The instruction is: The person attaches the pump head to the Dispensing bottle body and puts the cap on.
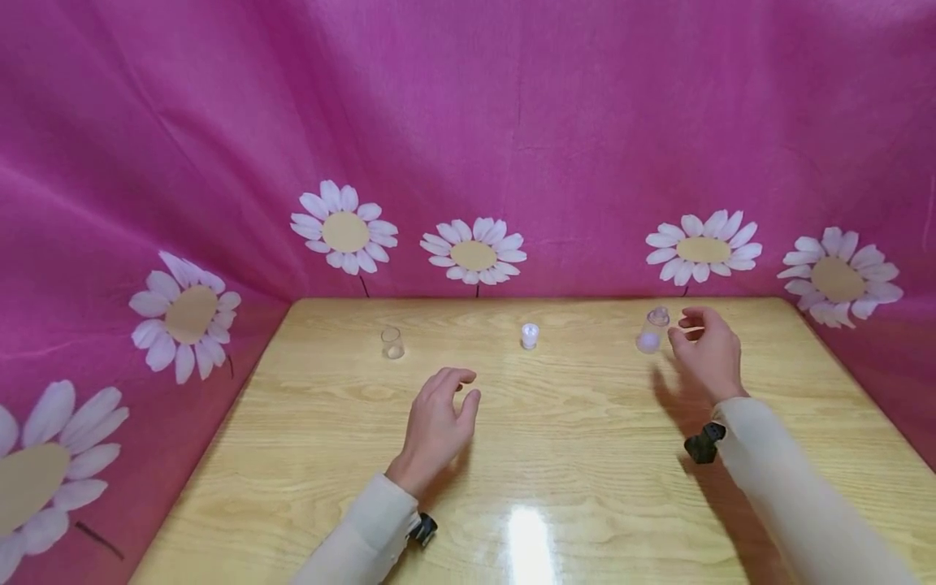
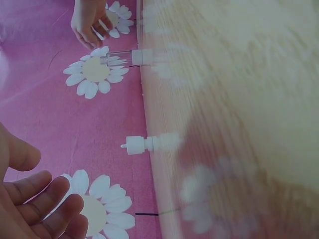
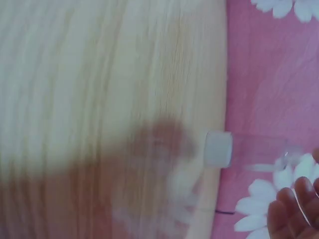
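A clear bottle with whitish contents at its bottom (image 1: pixel 649 338) (image 3: pixel 218 149) stands upright at the back right of the table. Just right of it is my right hand (image 1: pixel 709 351), fingers loosely bent, with a gap between them and the bottle in the right wrist view. A small white piece with a narrow tip (image 1: pixel 530 335) (image 2: pixel 135 145) stands at the back middle. My left hand (image 1: pixel 437 418) hovers in front and to the left of that piece, fingers relaxed and holding nothing. Farther left stands a clear, open-looking cylinder (image 1: pixel 392 343).
The wooden table (image 1: pixel 329 439) ends at a pink cloth (image 1: pixel 585 122) with white daisies, which hangs behind and along both sides. Dark wrist cameras sit below both cuffs. A bright light reflection lies on the front middle of the table.
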`<state>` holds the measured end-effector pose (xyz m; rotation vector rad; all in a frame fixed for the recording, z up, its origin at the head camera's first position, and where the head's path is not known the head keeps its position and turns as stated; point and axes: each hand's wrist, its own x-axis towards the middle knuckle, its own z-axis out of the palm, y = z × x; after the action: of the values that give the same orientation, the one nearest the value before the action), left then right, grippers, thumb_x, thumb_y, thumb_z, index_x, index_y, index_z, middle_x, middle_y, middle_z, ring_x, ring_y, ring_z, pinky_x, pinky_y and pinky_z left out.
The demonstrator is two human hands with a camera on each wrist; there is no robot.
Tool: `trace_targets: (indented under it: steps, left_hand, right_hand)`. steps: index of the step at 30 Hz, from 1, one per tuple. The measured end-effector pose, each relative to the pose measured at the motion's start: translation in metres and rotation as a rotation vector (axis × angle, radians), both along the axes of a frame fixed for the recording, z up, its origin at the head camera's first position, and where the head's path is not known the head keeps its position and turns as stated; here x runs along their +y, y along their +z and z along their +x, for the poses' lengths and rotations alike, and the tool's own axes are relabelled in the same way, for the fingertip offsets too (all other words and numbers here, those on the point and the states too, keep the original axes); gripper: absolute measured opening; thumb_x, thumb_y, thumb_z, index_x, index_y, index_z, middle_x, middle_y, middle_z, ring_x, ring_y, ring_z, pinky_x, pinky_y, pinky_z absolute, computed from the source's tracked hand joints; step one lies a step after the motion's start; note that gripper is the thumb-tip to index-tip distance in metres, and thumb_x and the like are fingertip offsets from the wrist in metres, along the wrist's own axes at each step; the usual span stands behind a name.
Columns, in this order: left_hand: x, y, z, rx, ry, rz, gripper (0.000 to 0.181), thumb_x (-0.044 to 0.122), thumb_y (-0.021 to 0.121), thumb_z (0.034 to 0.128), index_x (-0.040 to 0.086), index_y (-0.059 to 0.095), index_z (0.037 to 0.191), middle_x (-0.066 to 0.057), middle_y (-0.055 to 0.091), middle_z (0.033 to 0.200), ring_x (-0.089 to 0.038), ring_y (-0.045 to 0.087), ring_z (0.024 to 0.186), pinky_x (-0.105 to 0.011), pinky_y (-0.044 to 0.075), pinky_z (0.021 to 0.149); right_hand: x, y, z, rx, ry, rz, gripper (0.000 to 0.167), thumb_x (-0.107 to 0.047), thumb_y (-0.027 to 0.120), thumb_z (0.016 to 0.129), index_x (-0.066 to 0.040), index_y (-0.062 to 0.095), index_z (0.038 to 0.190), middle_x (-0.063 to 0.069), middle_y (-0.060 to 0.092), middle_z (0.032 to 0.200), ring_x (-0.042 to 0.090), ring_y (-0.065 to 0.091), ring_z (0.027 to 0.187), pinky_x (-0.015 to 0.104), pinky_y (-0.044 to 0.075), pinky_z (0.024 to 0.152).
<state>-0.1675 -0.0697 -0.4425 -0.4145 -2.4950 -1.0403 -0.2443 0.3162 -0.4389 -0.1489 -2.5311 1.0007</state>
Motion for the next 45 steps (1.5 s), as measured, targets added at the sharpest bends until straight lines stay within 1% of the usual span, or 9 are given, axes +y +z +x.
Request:
trace_targets:
  steps: [4,7,13,17,21,24,30,37,45]
  left_hand:
    - [0.000,0.002,-0.002,0.008,-0.007,-0.010,0.022,0.016,0.067,0.0921,0.007,0.070,0.112,-0.006,0.072,0.111,-0.025,0.066,0.099,-0.039,0.055,0.085]
    - [0.000,0.003,-0.003,0.002,-0.006,-0.012,0.022,0.016,0.066,0.0922,0.008,0.069,0.112,-0.006,0.072,0.111,-0.025,0.066,0.100,-0.039,0.055,0.085]
    - [-0.003,0.002,0.002,-0.066,0.017,0.007,0.022,0.017,0.065,0.0936,0.009,0.069,0.113,-0.004,0.070,0.113,-0.027,0.066,0.103,-0.040,0.055,0.087]
    - [-0.004,0.000,0.003,-0.091,0.009,0.019,0.022,0.018,0.064,0.0945,0.009,0.069,0.114,-0.004,0.070,0.114,-0.028,0.065,0.104,-0.041,0.054,0.088]
    - [-0.006,-0.001,0.004,-0.096,0.000,0.012,0.022,0.019,0.064,0.0945,0.009,0.069,0.114,-0.005,0.070,0.114,-0.027,0.066,0.104,-0.041,0.054,0.088]
    - [-0.007,-0.001,0.004,-0.101,0.002,0.004,0.022,0.018,0.064,0.0943,0.009,0.069,0.114,-0.005,0.070,0.114,-0.027,0.066,0.104,-0.040,0.054,0.088]
    - [-0.008,-0.001,0.005,-0.122,0.001,-0.005,0.022,0.018,0.064,0.0938,0.009,0.069,0.113,-0.004,0.070,0.114,-0.026,0.065,0.103,-0.041,0.053,0.087]
    - [-0.008,-0.002,0.005,-0.120,-0.008,-0.016,0.021,0.018,0.064,0.0936,0.009,0.070,0.112,-0.004,0.070,0.114,-0.026,0.065,0.103,-0.041,0.052,0.087]
    - [-0.011,-0.001,0.005,-0.119,-0.025,-0.011,0.021,0.018,0.063,0.0937,0.009,0.069,0.112,-0.005,0.070,0.115,-0.027,0.065,0.103,-0.041,0.053,0.087]
  right_hand:
    - [0.007,0.000,-0.010,-0.154,0.061,-0.033,0.061,-0.029,0.063,0.095,0.006,0.043,0.141,0.030,0.057,0.129,0.043,0.058,0.111,0.041,0.049,0.086]
    - [0.008,0.000,-0.020,-0.241,0.103,-0.039,0.073,-0.034,0.063,0.095,0.008,0.034,0.147,0.034,0.049,0.137,0.048,0.053,0.118,0.056,0.047,0.094]
    - [0.002,-0.004,-0.036,-0.310,0.147,-0.059,0.079,-0.039,0.064,0.094,0.007,0.029,0.149,0.034,0.043,0.143,0.048,0.050,0.122,0.058,0.044,0.101]
    - [0.000,-0.010,-0.039,-0.318,0.155,-0.084,0.078,-0.042,0.060,0.097,0.002,0.028,0.153,0.032,0.042,0.148,0.047,0.049,0.126,0.058,0.044,0.103]
    - [-0.001,-0.015,-0.039,-0.309,0.115,-0.097,0.061,-0.039,0.054,0.101,-0.004,0.041,0.149,0.027,0.051,0.142,0.041,0.055,0.122,0.053,0.046,0.101]
    - [-0.002,-0.018,-0.039,-0.298,0.084,-0.097,0.053,-0.038,0.054,0.101,-0.006,0.050,0.143,0.024,0.058,0.135,0.040,0.057,0.118,0.049,0.046,0.097]
    - [0.000,-0.023,-0.040,-0.297,0.076,-0.073,0.057,-0.035,0.058,0.099,-0.006,0.045,0.146,0.026,0.059,0.134,0.045,0.053,0.122,0.052,0.046,0.095]
    - [0.002,-0.030,-0.042,-0.270,0.072,-0.025,0.054,-0.028,0.059,0.098,-0.003,0.044,0.143,0.027,0.060,0.129,0.044,0.055,0.115,0.055,0.045,0.095]
    - [-0.004,-0.024,-0.039,-0.270,0.113,0.035,0.056,-0.025,0.059,0.099,-0.003,0.040,0.147,0.029,0.057,0.132,0.045,0.056,0.116,0.058,0.048,0.096]
